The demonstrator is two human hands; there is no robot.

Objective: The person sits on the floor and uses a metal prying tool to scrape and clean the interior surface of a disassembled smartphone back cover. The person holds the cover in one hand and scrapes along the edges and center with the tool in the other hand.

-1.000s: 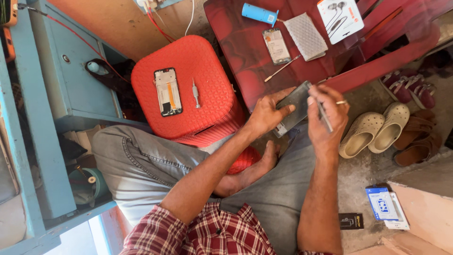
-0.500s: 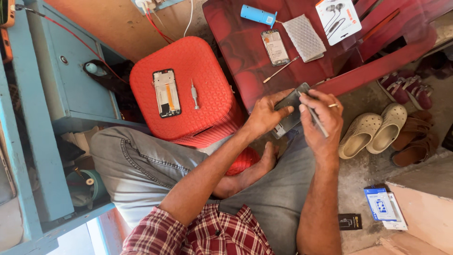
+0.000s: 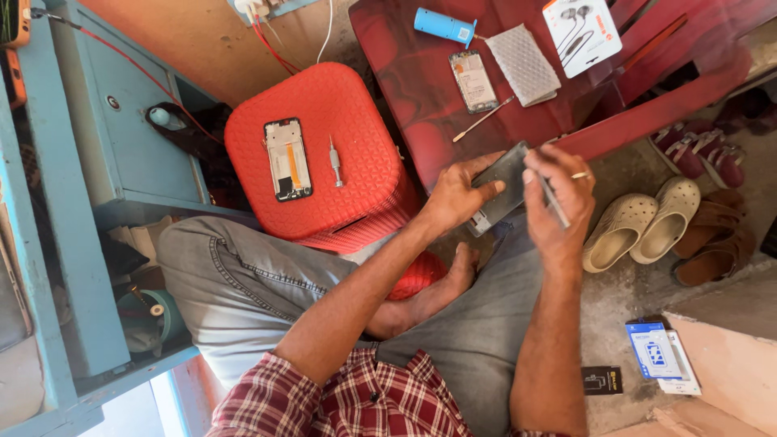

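The person sits cross-legged on the floor, and both hands meet over the lap in front of a red stool. The left hand (image 3: 457, 197) grips a dark flat phone panel (image 3: 499, 188) from below and from its near edge, the fingers wrapped along the underside and the thumb lying across the top face. The right hand (image 3: 558, 198), with a ring on 1 finger, pinches a thin metal tool (image 3: 552, 200) between thumb and fingertips; the tool slants down along the panel's far edge, and its tip seems to touch that edge, though the fingers hide the exact spot. The panel is held tilted in the air, above the grey trousers and just beside the stool.

On the red stool (image 3: 360, 174) lie a stripped phone frame (image 3: 287, 159) and a small screwdriver (image 3: 334, 160), side by side and apart. Behind the hands, a dark red table (image 3: 405, 89) carries a blue cylinder (image 3: 445, 26), another opened phone (image 3: 473, 81), a grey textured pad (image 3: 524, 64), a thin stick-like tool (image 3: 483, 120) and a white earphone package (image 3: 581, 31). To the right of the hands, a pair of cream clogs (image 3: 639, 222) stands on the concrete floor, near brown sandals (image 3: 712, 239). A blue cabinet (image 3: 105, 146) stands at the left.
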